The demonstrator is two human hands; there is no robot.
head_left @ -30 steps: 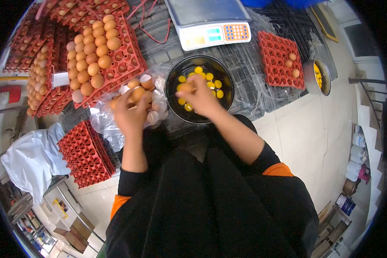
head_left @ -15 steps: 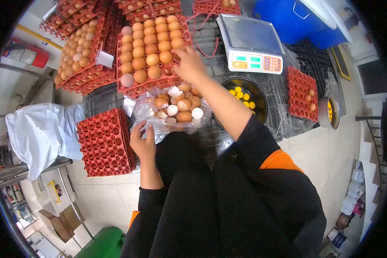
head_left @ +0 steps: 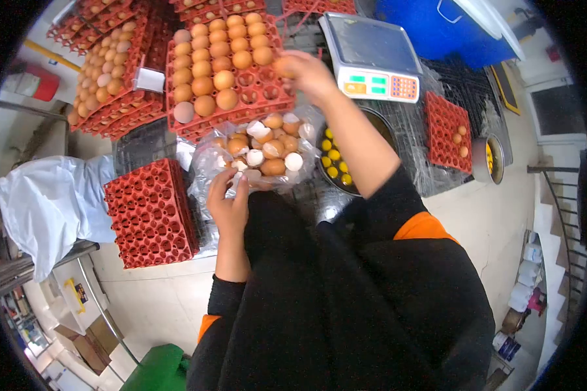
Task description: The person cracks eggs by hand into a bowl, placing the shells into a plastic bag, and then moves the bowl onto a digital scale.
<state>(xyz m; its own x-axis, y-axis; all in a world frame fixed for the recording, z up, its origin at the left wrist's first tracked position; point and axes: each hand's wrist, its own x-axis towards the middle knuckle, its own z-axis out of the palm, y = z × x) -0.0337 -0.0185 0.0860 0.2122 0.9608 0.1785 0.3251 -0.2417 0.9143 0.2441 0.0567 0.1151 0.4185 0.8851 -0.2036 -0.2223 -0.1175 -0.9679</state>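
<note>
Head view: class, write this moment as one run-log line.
right hand: holds egg above tray | left hand: on shell bag | yolk bowl: beside bag

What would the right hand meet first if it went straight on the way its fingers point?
Most likely the brown eggs at the near edge of the red egg tray. The right hand seems to grip an egg just beside them; its height above the tray is unclear.

We log matt red moulded-plastic egg tray, clear glossy crinkled plastic bag, smooth matt egg shell, brushed-metal scale top.
</note>
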